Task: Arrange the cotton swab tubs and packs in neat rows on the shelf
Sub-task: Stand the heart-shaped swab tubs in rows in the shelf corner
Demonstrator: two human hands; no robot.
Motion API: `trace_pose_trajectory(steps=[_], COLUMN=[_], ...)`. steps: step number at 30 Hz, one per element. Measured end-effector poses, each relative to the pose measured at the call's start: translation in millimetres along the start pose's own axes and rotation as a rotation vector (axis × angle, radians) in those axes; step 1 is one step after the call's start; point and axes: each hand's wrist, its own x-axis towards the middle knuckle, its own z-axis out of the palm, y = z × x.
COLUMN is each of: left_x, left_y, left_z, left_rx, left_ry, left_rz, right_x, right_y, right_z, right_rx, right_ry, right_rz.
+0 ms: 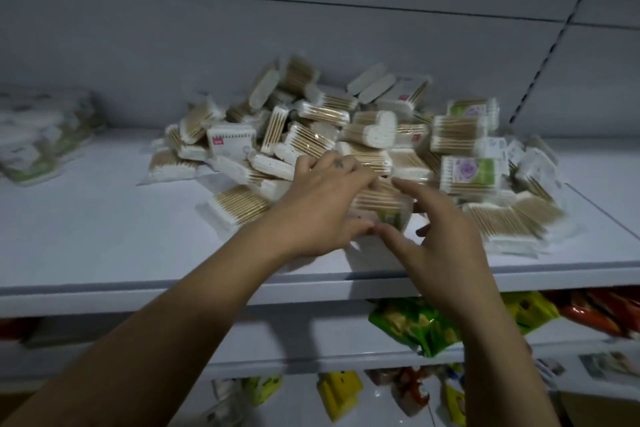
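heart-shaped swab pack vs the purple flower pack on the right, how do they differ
The heart-shaped pack sits high in the heap's middle, showing a white heart of cotton tips. The purple flower pack sits lower and further right, rectangular, facing out with a green and purple label. Both hold wooden-stick swabs and lie jumbled, not in rows.

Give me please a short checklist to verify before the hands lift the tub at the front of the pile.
1. Left hand lies on the clear plastic cotton swab tub: ok.
2. Right hand has closed on the tub: not ok, its fingers are spread beside it.
3. Bare space on the white metal shelf for a row: ok, the left front is bare.
4. Loose heap of cotton swab packs is stable: cannot tell; several packs lean on one another.
5. Pack with the purple rose label is clear of the right hand: ok, it is behind it.
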Motion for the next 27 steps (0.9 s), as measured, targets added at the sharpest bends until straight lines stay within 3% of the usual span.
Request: trace_pose_trajectory(steps=[5, 11, 13, 16, 21, 27], left_x=[-24, -73, -91, -124, -172, -213], left_y=[-28, -82, -101, -128, -177, -222], left_z=[-26, -50, -59, -71, -88, -91], left_rx=[-0.594, -0.955, -0.955, -0.882, -0.723, -0.859], left_ry=[0.165, 0.603, 0.716, 0.753, 0.740, 0.783], left_rz=[-0.191, -0.495, -0.582, -0.629, -0.664, -0.638], right_x=[27, 55, 58, 62, 63, 68], right_y=[-30, -88, -110, -150, -221, -273], right_z=[17, 79, 106, 143, 194, 253], right_rx=[0.305, 0.430, 0.348, 0.109, 0.125, 0.039], right_ry=[0.056, -0.145, -0.203, -0.232, -0.314, -0.347], right_rz=[-0.036, -0.098, -0.155, -0.260, -0.368, -0.423])
